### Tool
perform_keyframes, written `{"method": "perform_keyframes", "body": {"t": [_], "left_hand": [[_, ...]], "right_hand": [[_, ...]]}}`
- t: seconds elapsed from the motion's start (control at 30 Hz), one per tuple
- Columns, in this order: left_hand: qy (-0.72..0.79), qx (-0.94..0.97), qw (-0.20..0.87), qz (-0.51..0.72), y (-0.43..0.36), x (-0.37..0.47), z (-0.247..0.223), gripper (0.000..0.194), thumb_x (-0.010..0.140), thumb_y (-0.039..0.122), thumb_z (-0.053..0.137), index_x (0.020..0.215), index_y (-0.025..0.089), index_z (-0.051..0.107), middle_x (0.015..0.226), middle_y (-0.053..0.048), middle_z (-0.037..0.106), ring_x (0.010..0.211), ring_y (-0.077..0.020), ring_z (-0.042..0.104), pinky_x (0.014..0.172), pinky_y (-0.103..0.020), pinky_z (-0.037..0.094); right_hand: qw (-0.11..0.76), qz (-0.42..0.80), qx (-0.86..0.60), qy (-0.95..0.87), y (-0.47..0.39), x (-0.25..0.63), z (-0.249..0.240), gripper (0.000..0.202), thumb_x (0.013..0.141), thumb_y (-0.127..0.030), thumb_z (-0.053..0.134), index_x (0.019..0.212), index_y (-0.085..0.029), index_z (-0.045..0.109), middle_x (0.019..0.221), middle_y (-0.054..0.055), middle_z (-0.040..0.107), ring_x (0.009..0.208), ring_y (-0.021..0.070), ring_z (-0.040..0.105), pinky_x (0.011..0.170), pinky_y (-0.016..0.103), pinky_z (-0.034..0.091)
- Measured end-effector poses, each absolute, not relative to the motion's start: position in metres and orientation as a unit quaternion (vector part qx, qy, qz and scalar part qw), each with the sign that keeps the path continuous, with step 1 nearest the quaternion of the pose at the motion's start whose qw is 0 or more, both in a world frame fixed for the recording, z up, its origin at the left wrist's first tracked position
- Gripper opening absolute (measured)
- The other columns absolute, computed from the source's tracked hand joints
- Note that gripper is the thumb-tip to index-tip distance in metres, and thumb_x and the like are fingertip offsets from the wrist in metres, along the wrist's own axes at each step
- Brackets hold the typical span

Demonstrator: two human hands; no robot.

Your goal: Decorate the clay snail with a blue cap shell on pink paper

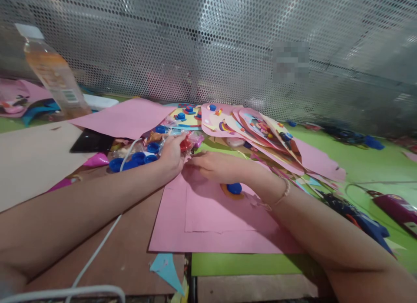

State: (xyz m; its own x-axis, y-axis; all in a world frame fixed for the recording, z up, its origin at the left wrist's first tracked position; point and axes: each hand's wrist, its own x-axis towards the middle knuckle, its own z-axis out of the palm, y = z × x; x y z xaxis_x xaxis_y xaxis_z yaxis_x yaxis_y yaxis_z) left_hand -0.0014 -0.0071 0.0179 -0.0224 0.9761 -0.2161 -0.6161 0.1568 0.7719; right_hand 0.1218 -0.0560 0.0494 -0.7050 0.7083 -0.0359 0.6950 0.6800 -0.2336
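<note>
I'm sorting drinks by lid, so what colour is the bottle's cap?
The cap is white, seen best in the head view.

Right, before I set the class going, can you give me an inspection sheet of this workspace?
Surface: brown board beside green sheeting
Job's things: pink sheet bearing a blue piece; decorated sheets piled behind
Clutter: blue pots, capped bottle, blue scrap
Hands: left hand at a red item; right hand over the pink sheet; grips unclear
Cables: white cable crosses the board, under the left forearm; thin cord near the maroon device
Surroundings: perforated metal screen behind; other people: nothing seen
</note>
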Motion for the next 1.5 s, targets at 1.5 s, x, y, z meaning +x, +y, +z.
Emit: {"method": "perform_keyframes", "body": {"t": [1.5], "left_hand": [[0.369,0.233,0.659,0.612,-0.008,-0.001,0.017,0.028,0.077,0.004,0.058,0.054,0.016,0.047,0.051,0.004,0.052,0.047,-0.0066,0.048,0.052,-0.019,0.042]], "right_hand": [[0.028,-0.085,-0.552,-0.829,-0.043,0.147,0.059,0.027,0.079,-0.001,0.043,0.087,-0.012,0.066,0.097,0.014,0.065,0.088,0.0227,0.061,0.069,0.03,0.044]]}}
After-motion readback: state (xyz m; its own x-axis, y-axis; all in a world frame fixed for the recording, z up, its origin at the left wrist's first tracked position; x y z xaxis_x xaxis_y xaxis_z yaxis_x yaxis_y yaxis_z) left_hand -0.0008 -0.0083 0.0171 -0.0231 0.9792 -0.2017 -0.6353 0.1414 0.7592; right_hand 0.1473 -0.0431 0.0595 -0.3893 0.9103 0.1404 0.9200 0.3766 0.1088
